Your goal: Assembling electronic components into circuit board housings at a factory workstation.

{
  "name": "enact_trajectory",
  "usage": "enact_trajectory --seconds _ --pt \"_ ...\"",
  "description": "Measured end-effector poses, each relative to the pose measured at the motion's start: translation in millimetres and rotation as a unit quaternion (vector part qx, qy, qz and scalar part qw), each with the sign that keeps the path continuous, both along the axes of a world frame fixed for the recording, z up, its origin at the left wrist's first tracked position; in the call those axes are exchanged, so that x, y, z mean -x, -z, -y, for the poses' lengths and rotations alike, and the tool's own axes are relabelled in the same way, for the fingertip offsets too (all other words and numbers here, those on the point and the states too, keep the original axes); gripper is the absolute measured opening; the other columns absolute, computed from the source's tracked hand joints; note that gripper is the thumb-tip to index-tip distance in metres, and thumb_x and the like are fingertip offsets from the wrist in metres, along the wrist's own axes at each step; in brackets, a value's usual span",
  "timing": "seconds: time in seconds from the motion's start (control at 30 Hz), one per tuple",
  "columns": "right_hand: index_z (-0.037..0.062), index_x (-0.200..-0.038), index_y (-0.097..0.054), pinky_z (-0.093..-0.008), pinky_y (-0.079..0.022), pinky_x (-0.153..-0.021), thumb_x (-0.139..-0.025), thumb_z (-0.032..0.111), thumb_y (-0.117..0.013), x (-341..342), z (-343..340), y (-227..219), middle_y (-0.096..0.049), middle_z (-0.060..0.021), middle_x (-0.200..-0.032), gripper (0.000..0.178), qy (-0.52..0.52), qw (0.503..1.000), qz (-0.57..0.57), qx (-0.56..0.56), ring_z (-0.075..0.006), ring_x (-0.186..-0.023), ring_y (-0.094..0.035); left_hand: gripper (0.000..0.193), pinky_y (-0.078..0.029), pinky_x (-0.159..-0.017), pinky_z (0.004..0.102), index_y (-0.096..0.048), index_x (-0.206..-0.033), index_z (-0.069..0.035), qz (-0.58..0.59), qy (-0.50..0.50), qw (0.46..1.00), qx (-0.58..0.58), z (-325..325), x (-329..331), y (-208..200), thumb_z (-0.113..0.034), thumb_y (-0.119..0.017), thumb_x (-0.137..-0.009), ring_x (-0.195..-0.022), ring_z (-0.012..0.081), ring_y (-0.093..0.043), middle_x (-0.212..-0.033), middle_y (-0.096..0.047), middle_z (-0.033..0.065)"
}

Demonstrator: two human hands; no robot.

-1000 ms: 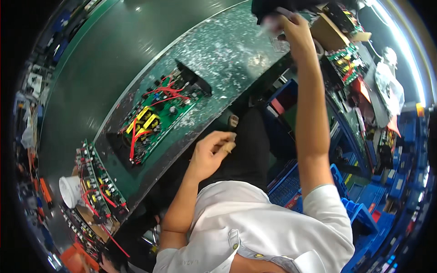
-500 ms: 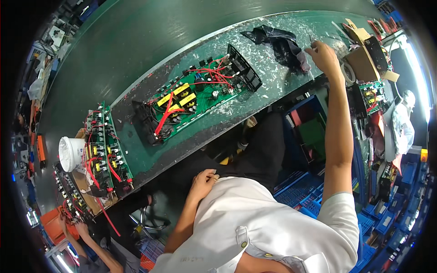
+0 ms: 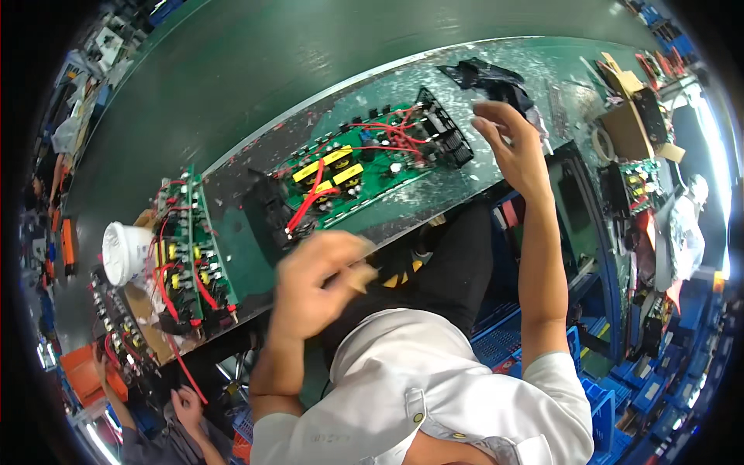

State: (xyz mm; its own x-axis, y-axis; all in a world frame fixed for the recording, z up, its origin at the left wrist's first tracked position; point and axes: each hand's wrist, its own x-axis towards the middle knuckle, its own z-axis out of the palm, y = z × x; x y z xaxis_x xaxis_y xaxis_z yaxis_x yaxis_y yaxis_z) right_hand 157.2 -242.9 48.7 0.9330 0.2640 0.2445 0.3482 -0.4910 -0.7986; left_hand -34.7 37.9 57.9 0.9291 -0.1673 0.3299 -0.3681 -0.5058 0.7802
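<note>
A green circuit board (image 3: 380,184) with yellow-topped transformers and red wires lies on the worn green bench. A black slotted end panel (image 3: 446,128) stands at its right end, and a black end piece (image 3: 267,203) is at its left. My right hand (image 3: 518,151) hovers beyond the slotted panel, thumb and forefinger drawn together; what they pinch, if anything, is too small to make out. Behind it lies a crumpled black cloth (image 3: 488,76). My left hand (image 3: 318,279) is raised in front of the bench's near edge, smeared by motion, so its grip is unclear.
Wired boards (image 3: 190,248) stand at the left beside a white tub (image 3: 126,252). A co-worker's hand (image 3: 187,407) shows at lower left. At the right are a cardboard box (image 3: 624,128), a tape roll (image 3: 601,143) and blue bins (image 3: 647,380).
My right hand has come from beyond the black cloth back toward the slotted panel. My left hand has risen from my lap toward the bench edge. The view has shifted slightly.
</note>
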Motion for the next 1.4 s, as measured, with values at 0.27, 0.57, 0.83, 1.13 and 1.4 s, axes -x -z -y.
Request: enact_trajectory --seconds 0.27,0.57,0.83,1.13,1.4 --pt "0.0011 -0.099 -0.071 -0.0317 -0.052 -0.075 -0.089 0.028 -0.068 -94 66 8 -0.072 -0.014 -0.084 0.029 0.155 0.974 0.045 0.16 -0.0213 -0.078 -0.069 0.046 -0.035 -0.11 0.0422 -0.061 -0.127 -0.006 0.009 -0.285 0.95 -0.13 -39 -20 21 -0.015 -0.076 -0.084 -0.133 0.0338 -0.044 -0.146 -0.042 0.0175" --pt "-0.0021 -0.1 -0.072 -0.0442 -0.054 -0.086 -0.066 0.046 -0.086 -171 197 44 -0.07 -0.023 -0.104 0.06 0.262 0.87 -0.213 0.359 -0.0356 -0.099 -0.069 0.044 -0.048 -0.087 0.0338 -0.054 -0.127 0.004 0.129 -0.31 0.942 0.023 -10 6 47 -0.014 -0.069 -0.09 -0.112 0.0232 -0.058 -0.136 -0.048 0.014" --pt "-0.003 -0.098 -0.07 -0.0314 -0.048 -0.063 -0.084 0.031 -0.073 -192 187 20 -0.069 -0.0082 -0.077 0.036 0.26 0.937 0.028 0.23 -0.0149 -0.067 -0.061 0.048 -0.055 -0.073 0.0252 -0.057 -0.124 -0.001 -0.479 0.2 0.733 0.439 57 84 38 0.002 -0.074 -0.079 -0.106 0.022 -0.06 -0.137 -0.046 0.0152" --pt "0.0013 -0.114 -0.062 -0.0336 -0.049 -0.08 -0.091 0.015 -0.068 -99 -90 -54 -0.066 -0.014 -0.094 0.027 -0.24 0.957 0.109 0.123 -0.0178 -0.088 -0.063 0.041 -0.037 -0.105 0.0485 -0.068 -0.114 -0.009 0.088 -0.295 0.936 -0.169 -15 -20 5 -0.017 -0.08 -0.076 -0.127 0.0379 -0.044 -0.128 -0.055 0.0116" --pt "0.0122 -0.114 -0.069 -0.0446 -0.052 -0.078 -0.086 0.013 -0.062 -120 -161 -14 -0.071 -0.0152 -0.094 0.029 -0.403 0.86 0.038 0.31 -0.0364 -0.086 -0.067 0.048 -0.031 -0.109 0.0536 -0.059 -0.127 -0.008 -0.015 -0.255 0.933 -0.253 9 -58 19 -0.019 -0.073 -0.082 -0.128 0.033 -0.046 -0.131 -0.053 0.0125"
